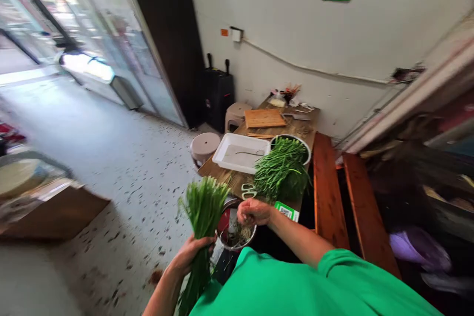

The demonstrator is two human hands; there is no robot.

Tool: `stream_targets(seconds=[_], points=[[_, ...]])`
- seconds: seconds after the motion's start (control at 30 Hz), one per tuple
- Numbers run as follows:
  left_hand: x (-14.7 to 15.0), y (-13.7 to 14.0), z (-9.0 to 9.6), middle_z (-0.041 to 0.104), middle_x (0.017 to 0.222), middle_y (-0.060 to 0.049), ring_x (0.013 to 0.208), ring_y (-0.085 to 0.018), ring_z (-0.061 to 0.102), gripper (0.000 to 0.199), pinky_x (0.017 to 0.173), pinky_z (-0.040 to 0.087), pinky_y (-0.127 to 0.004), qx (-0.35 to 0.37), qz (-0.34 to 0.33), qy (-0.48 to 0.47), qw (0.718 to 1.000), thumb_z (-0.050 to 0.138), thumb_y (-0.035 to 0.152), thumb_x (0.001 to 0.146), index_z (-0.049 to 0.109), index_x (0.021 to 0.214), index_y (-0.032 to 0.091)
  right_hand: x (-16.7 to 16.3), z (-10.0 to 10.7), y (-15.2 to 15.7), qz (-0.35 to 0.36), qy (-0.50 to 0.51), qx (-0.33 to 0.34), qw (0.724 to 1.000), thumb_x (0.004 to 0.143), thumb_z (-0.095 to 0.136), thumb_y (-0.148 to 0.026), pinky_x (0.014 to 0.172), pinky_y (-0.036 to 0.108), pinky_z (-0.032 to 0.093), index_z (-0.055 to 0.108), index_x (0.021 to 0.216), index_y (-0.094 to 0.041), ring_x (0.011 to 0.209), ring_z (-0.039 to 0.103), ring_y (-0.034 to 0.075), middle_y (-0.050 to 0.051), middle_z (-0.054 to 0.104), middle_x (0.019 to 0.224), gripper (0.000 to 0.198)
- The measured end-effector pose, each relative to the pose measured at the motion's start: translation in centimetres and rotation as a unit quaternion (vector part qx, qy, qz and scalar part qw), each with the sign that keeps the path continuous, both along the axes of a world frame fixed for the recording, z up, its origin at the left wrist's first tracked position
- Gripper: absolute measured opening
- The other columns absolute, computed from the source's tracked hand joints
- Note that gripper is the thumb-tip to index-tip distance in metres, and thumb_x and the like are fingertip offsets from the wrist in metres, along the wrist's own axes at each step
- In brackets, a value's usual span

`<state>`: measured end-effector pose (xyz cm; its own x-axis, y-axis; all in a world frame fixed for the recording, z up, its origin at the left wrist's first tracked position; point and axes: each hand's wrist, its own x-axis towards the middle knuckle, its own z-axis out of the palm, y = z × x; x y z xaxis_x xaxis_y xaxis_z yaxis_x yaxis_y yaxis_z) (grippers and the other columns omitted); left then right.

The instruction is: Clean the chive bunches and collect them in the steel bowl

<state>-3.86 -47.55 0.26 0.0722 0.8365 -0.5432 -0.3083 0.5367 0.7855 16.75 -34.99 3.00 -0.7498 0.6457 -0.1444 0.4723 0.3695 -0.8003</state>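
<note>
My left hand [188, 255] is wrapped around a thick bunch of green chives [207, 202], with the cut-looking pale ends pointing up and the leaves hanging below. My right hand [255, 212] is closed in a loose fist above a small bin [224, 222] that holds plant scraps; whatever its fingers may hold is hidden. Just beyond that hand, light-handled scissors [249, 191] lie at the table's near edge. A big heap of chives [283, 168] spills over a round white-rimmed bowl [308, 153] onto the table.
On the wooden table [227, 176] are a shallow white tray [237, 159], a cutting board [264, 118] and a green card with a code [287, 211]. Stools [205, 144] stand to its left, a reddish wooden bench [329, 192] to its right. A cardboard box [55, 212] sits at far left.
</note>
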Motion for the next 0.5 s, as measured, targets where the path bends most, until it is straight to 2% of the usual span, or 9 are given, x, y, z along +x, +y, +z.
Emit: stream_targets(seconds=[0.1,0.2,0.23,0.3,0.37,0.43,0.5], points=[[-0.5,1.5,-0.2,0.053,0.053,0.002,0.047,-0.009,0.045,0.035,0.044,0.034,-0.019,-0.027,0.004,0.032,0.999,0.076,0.04,0.058,0.06,0.075,0.013,0.5,-1.8,-0.9,-0.036,-0.058,0.081,0.994,0.086,0.044,-0.02,0.038,0.013,0.029,0.052,0.041,-0.015,0.041,0.038,0.006,-0.006,0.046,0.038,0.046],[0.1,4.2,0.3,0.052,0.05,0.002,0.042,-0.008,0.042,0.034,0.04,0.031,-0.02,-0.004,-0.02,0.119,0.993,0.073,0.042,0.059,0.054,0.065,0.015,1.9,-3.2,-1.0,-0.046,-0.074,0.125,0.988,0.081,0.055,-0.019,0.046,0.014,0.03,0.067,0.065,-0.014,0.055,0.05,0.008,-0.002,0.063,0.058,0.021],[0.6,5.4,0.7,0.051,0.049,0.002,0.041,-0.009,0.042,0.033,0.039,0.03,-0.02,0.012,-0.031,0.155,0.987,0.071,0.042,0.06,0.051,0.063,0.016,2.9,-3.3,-0.9,-0.036,-0.098,0.134,0.985,0.082,0.055,-0.021,0.048,0.016,0.029,0.069,0.072,-0.015,0.058,0.052,0.009,-0.001,0.066,0.064,0.018],[2.1,8.4,2.1,0.05,0.047,0.003,0.039,-0.01,0.042,0.029,0.039,0.03,-0.022,0.056,-0.045,0.241,0.968,0.067,0.04,0.062,0.047,0.063,0.018,5.5,-3.1,-0.5,-0.033,-0.151,0.139,0.978,0.086,0.051,-0.028,0.049,0.02,0.025,0.069,0.073,-0.015,0.058,0.051,0.01,0.001,0.066,0.065,0.025],[4.1,12.2,4.1,0.052,0.048,0.003,0.041,-0.013,0.047,0.022,0.042,0.034,-0.024,0.11,-0.057,0.337,0.933,0.062,0.034,0.063,0.048,0.069,0.019,8.5,-2.4,0.1,-0.066,-0.165,0.132,0.975,0.088,0.049,-0.035,0.05,0.022,0.022,0.068,0.068,-0.015,0.055,0.048,0.01,0.001,0.062,0.06,0.034],[6.7,16.9,6.6,0.056,0.053,0.001,0.047,-0.016,0.054,0.018,0.047,0.038,-0.025,0.172,-0.077,0.433,0.882,0.058,0.027,0.063,0.052,0.078,0.019,11.4,-1.4,0.8,-0.111,-0.129,0.136,0.976,0.088,0.049,-0.035,0.051,0.023,0.021,0.066,0.065,-0.015,0.054,0.043,0.009,-0.001,0.057,0.057,0.034],[9.9,22.2,9.5,0.06,0.059,-0.002,0.056,-0.02,0.06,0.028,0.051,0.041,-0.027,0.225,-0.106,0.513,0.822,0.055,0.021,0.063,0.056,0.091,0.017,14.1,-0.3,1.5,-0.146,-0.08,0.147,0.975,0.086,0.051,-0.031,0.052,0.023,0.021,0.062,0.061,-0.014,0.053,0.04,0.008,-0.002,0.052,0.054,0.032]])
